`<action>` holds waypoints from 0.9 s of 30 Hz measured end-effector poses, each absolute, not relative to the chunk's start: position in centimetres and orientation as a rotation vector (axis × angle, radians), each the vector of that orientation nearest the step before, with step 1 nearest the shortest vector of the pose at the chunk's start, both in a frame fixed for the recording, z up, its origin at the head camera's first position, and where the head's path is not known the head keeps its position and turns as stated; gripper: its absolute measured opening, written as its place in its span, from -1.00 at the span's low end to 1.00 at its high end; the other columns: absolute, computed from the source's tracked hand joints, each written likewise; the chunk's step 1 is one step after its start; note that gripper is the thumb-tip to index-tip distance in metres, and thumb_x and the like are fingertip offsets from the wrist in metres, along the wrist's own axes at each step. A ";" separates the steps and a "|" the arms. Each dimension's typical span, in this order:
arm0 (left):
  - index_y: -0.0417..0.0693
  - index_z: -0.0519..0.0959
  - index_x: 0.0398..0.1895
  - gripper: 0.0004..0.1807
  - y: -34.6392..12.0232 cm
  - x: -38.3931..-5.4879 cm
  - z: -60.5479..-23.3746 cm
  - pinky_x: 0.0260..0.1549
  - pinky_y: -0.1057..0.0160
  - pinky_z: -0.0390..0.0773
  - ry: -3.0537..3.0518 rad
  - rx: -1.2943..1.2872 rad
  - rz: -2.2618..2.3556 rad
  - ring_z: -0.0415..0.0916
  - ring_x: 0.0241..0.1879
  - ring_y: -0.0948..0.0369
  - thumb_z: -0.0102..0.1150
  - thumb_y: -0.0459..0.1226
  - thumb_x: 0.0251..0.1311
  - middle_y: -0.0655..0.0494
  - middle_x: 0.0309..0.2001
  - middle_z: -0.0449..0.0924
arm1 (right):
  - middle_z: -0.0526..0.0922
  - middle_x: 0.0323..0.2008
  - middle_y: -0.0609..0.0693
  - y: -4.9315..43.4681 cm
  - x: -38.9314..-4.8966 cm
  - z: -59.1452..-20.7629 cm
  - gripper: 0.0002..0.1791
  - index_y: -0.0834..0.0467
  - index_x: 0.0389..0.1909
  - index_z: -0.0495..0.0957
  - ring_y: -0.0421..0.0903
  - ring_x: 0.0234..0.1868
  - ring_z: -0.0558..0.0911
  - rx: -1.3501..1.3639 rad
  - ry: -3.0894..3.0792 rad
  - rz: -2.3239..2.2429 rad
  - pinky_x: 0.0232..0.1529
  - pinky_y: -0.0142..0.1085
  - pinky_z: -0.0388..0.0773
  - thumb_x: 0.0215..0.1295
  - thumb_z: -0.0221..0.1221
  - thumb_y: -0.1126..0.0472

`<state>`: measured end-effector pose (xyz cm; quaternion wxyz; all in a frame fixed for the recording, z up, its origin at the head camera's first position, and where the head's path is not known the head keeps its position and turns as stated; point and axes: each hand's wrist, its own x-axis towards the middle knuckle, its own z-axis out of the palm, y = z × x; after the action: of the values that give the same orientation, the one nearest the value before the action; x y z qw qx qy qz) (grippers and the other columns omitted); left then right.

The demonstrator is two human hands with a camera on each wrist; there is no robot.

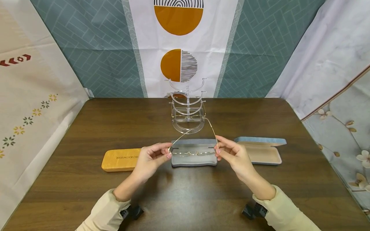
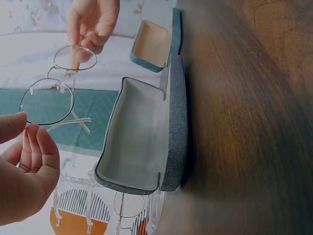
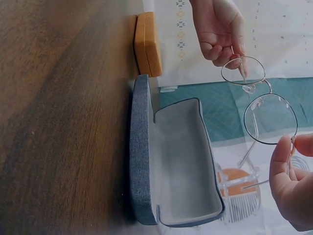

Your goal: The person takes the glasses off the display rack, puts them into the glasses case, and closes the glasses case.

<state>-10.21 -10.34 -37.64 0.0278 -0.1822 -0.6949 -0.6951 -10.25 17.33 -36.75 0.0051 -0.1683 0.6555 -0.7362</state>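
Observation:
Both hands hold a pair of thin gold-rimmed round glasses [image 1: 193, 154] in the air, seen over an opened grey eyeglass case [image 1: 194, 162]. My left hand [image 1: 151, 158] pinches the left end of the frame near its hinge, thumb against fingers. At the opposite end, my right hand [image 1: 234, 153] pinches the frame the same way. The temples are unfolded and point away from me, toward the back. In the left wrist view, the glasses' round rim [image 2: 73, 104] stands apart from the grey case [image 2: 177, 132], whose pale lining shows nothing inside.
A closed yellow case [image 1: 121, 162] lies left, partly behind my left hand. On the right, a blue case [image 1: 261, 140] stands open with a beige lining. Behind the grey case, a clear tiered display stand [image 1: 188, 110] carries another pair of glasses [image 1: 180, 117] low down.

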 end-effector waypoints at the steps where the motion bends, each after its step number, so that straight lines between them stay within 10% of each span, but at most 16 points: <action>1: -0.56 0.50 -0.16 -0.69 -10.3 -10.2 -37.7 -0.42 0.46 0.52 -2.146 -0.567 -2.136 0.46 -0.44 0.35 0.18 -0.63 -0.07 0.17 -0.47 0.50 | 0.59 -0.37 0.01 17.3 -10.3 -36.8 -0.51 -0.02 0.03 0.50 -0.21 -0.45 0.54 -0.527 2.052 -2.307 -0.42 -0.43 0.53 0.16 0.05 0.53; 27: -0.49 0.54 -0.22 -0.76 -10.2 -10.5 -37.4 -0.53 0.48 0.43 -2.193 -0.725 -1.968 0.38 -0.45 0.33 0.17 -0.62 -0.04 0.07 -0.48 0.42 | 0.61 -0.38 -0.08 17.3 -10.5 -36.4 -0.54 0.02 -0.02 0.53 -0.21 -0.46 0.56 -0.537 2.038 -2.330 -0.43 -0.43 0.53 0.16 0.04 0.55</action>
<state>-10.46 -10.18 -37.44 0.0534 -0.2387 -0.7216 -0.6476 -10.48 17.29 -36.40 0.0001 -0.1709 0.6486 -0.7417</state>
